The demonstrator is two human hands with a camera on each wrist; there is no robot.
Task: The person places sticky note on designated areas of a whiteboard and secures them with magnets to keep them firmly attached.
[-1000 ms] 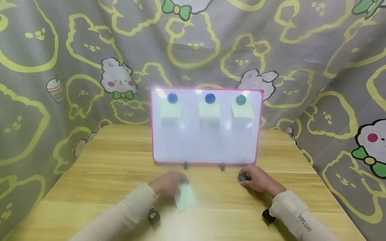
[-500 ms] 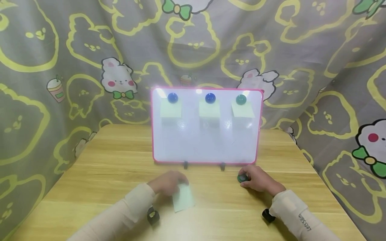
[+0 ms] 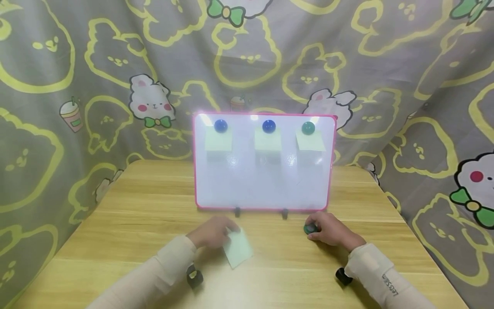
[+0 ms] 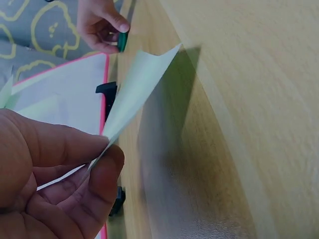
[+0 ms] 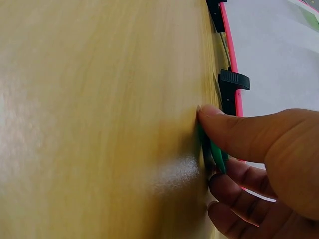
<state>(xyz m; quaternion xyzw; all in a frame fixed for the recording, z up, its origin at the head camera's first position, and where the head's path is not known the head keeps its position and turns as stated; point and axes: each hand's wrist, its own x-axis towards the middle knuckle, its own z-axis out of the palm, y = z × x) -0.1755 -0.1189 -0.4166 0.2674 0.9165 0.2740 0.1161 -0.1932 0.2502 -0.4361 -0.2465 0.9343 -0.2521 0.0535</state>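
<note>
My left hand [image 3: 213, 232] pinches a pale green sticky note [image 3: 238, 249] between thumb and fingertips, above the table in front of the whiteboard. In the left wrist view the note [image 4: 139, 87] is bent lengthwise, with its free end pointing away from the hand. Near the board's lower right corner, my right hand [image 3: 332, 229] grips a round green magnet [image 3: 310, 228] low at the tabletop. The right wrist view has this magnet [image 5: 217, 155] on edge between thumb and fingers, partly hidden by them.
A pink-framed whiteboard [image 3: 262, 184] stands upright on black feet [image 3: 284, 213] on the wooden table [image 3: 154, 189]. Along its top hang three pale notes, under two blue magnets [image 3: 269, 126] and one green magnet [image 3: 308, 128]. Behind is a patterned grey curtain [image 3: 185, 64].
The sticky note in my left hand has swung left and then back to the right, and that hand has shifted slightly left. My right hand stays in place with the green magnet.
</note>
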